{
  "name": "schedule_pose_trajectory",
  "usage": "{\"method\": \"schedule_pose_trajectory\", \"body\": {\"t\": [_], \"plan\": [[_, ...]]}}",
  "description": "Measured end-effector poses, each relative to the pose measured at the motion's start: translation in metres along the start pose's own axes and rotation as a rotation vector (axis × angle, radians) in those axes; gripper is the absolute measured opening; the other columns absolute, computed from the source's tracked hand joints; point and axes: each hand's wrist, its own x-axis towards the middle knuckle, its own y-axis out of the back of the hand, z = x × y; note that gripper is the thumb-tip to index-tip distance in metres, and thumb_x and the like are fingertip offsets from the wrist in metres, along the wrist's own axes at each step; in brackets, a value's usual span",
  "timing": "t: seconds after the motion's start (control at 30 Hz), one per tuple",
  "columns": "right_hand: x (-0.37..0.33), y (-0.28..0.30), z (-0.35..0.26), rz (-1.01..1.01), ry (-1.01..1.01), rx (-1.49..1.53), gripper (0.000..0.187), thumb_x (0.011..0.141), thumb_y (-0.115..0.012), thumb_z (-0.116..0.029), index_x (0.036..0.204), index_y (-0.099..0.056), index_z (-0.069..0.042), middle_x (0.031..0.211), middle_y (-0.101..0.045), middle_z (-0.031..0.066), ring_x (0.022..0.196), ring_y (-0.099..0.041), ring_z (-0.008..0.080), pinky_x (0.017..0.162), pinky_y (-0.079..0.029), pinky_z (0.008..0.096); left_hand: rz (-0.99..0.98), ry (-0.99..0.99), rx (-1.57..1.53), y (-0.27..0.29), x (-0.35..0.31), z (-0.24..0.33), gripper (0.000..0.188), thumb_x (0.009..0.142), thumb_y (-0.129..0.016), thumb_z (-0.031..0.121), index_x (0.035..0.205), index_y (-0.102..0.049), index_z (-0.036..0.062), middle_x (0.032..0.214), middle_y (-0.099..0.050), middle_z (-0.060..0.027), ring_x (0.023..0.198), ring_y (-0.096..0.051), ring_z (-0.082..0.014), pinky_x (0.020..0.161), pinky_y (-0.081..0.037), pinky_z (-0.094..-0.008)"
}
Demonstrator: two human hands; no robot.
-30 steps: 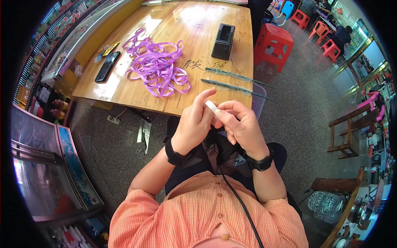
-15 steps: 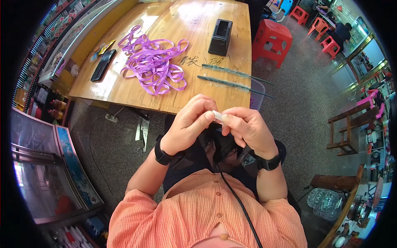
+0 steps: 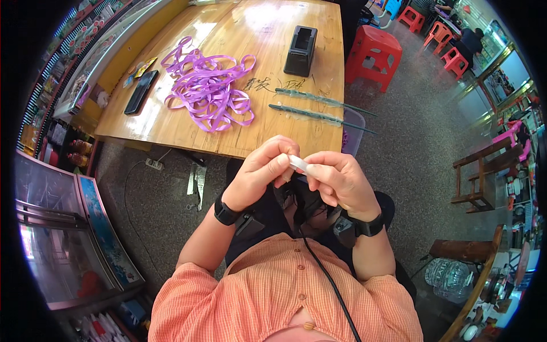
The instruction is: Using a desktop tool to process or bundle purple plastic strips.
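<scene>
A small white strip [image 3: 298, 165] spans the gap between my hands, just in front of the table's near edge. My left hand [image 3: 263, 174] pinches one end of it between thumb and fingers. At the other end, the thumb and index finger of my right hand [image 3: 342, 181] are closed on it. Beyond my hands, a loose heap of purple ribbon [image 3: 213, 94] lies on the wooden table [image 3: 171, 128]. Two dark thin rods [image 3: 342, 122] lie side by side at the table's right edge, under what looks like clear tape, their ends jutting past it.
A black open-topped box [image 3: 300, 52] stands far right on the table; a black phone [image 3: 141, 92] lies at its left. A red stool [image 3: 374, 57] and a clear plastic bin [image 3: 353, 132] are beside the table's right edge. A black cable [image 3: 327, 273] runs down my front.
My hands have drawn slightly apart, and more of the white strip shows between them. Both still pinch it.
</scene>
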Motion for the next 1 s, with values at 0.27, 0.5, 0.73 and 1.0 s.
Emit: {"method": "schedule_pose_trajectory", "body": {"t": [0.27,0.5,0.73,1.0], "plan": [[0.000,0.001,0.002,0.029,0.026,-0.172,0.025,0.096,-0.059,-0.019,0.106,-0.071,0.001,0.075,-0.060,0.0010,0.047,-0.043,0.0010,0.042,-0.033,0.0164,0.005,-0.142,0.492,-0.003,0.001,0.006,0.020,0.105,-0.055,0.021,0.102,-0.060,0.0014,0.103,-0.053,-0.0044,0.074,-0.053,-0.0082,0.062,-0.043,-0.0215],[0.000,0.002,0.006,0.000,0.056,-0.064,0.027,0.095,-0.054,-0.014,0.109,-0.070,0.004,0.077,-0.061,0.0031,0.048,-0.044,0.0020,0.042,-0.035,0.0171,0.033,-0.094,0.416,0.000,-0.001,0.002,0.023,0.106,-0.052,0.024,0.105,-0.058,0.0010,0.104,-0.054,-0.0077,0.070,-0.050,-0.0085,0.060,-0.040,-0.0217],[0.005,0.008,0.026,0.012,0.121,0.058,0.027,0.096,-0.051,-0.007,0.111,-0.068,0.005,0.079,-0.062,0.0054,0.050,-0.044,0.0031,0.041,-0.037,0.0180,0.032,-0.082,0.340,-0.001,-0.001,-0.001,0.023,0.106,-0.049,0.023,0.108,-0.056,0.0015,0.103,-0.053,-0.0075,0.068,-0.050,-0.0085,0.058,-0.040,-0.0215],[0.004,0.008,0.017,-0.008,0.027,0.168,0.028,0.097,-0.057,-0.014,0.115,-0.066,0.005,0.078,-0.061,0.0059,0.054,-0.046,0.0035,0.040,-0.036,0.0177,0.065,0.001,0.168,0.000,-0.002,-0.007,0.023,0.107,-0.048,0.024,0.115,-0.054,0.0036,0.100,-0.057,-0.0051,0.065,-0.050,-0.0088,0.055,-0.040,-0.0216]]}}
